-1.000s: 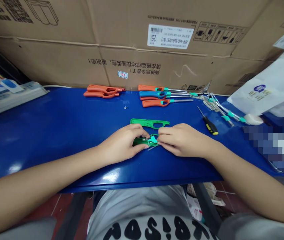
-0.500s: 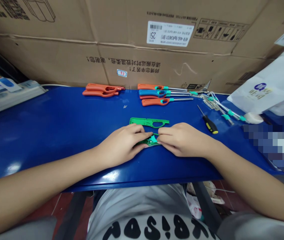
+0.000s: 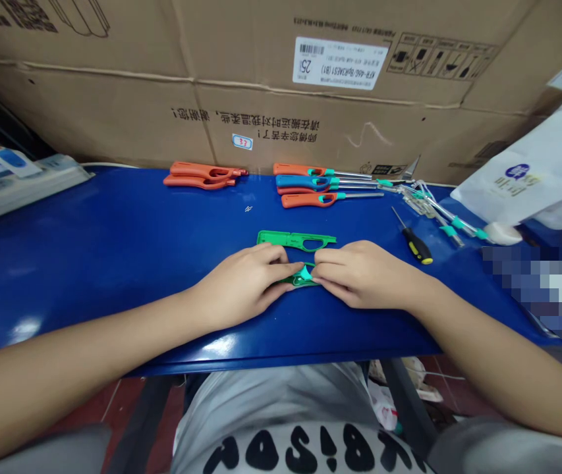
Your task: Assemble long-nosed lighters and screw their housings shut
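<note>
Both hands meet over a green lighter shell half (image 3: 302, 284) low above or on the blue table; I cannot tell which. A teal trigger piece (image 3: 306, 272) sits in its opening. My left hand (image 3: 259, 275) is closed on the shell's left part, its thumb and forefinger reaching to the teal piece. From the other side, my right hand (image 3: 354, 273) pinches the shell's right end. Fingers hide most of the shell. Just beyond them lies the other green shell half (image 3: 281, 237), hollow side up, with a loop-shaped opening.
Orange lighter shells (image 3: 201, 175) lie at the back left. Several lighters (image 3: 310, 199) with metal tubes are at the back middle. A screwdriver (image 3: 418, 246) and loose tube assemblies (image 3: 446, 209) lie to the right. A cardboard box (image 3: 127, 118) stands behind, a white bag (image 3: 522, 171) at right.
The teal piece has shifted slightly within the green shell between my fingers. Both hands keep nearly the same place and grip.
</note>
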Action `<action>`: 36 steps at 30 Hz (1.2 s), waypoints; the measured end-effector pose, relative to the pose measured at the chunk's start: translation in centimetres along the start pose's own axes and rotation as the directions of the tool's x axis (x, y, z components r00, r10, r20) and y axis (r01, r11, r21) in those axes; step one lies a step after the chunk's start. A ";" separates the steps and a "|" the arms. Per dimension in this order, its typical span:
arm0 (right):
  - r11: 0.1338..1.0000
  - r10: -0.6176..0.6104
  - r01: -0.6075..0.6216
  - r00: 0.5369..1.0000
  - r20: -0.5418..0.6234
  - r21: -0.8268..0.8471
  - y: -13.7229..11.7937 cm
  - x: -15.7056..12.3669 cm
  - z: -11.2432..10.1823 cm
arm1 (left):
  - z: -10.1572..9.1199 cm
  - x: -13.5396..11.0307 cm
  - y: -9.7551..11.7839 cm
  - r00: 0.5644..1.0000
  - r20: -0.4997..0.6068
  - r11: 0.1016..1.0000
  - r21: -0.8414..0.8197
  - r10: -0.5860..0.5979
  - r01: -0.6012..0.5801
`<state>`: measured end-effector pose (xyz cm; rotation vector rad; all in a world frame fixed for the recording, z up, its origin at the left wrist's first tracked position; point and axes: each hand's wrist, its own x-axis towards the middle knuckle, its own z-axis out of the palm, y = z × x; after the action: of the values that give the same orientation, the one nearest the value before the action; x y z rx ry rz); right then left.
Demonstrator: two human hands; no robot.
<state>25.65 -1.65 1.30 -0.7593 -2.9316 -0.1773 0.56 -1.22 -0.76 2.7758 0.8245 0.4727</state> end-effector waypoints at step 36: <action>0.807 0.249 -0.224 0.968 0.029 0.547 0.2 0.9 0.7 | 1.0 1.0 -0.1 0.984 -0.110 0.909 -0.409 -0.141 0.085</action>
<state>24.91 -1.00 0.75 -0.9789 -2.5879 0.6332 1.61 -0.69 -1.48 2.3232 0.8054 0.7288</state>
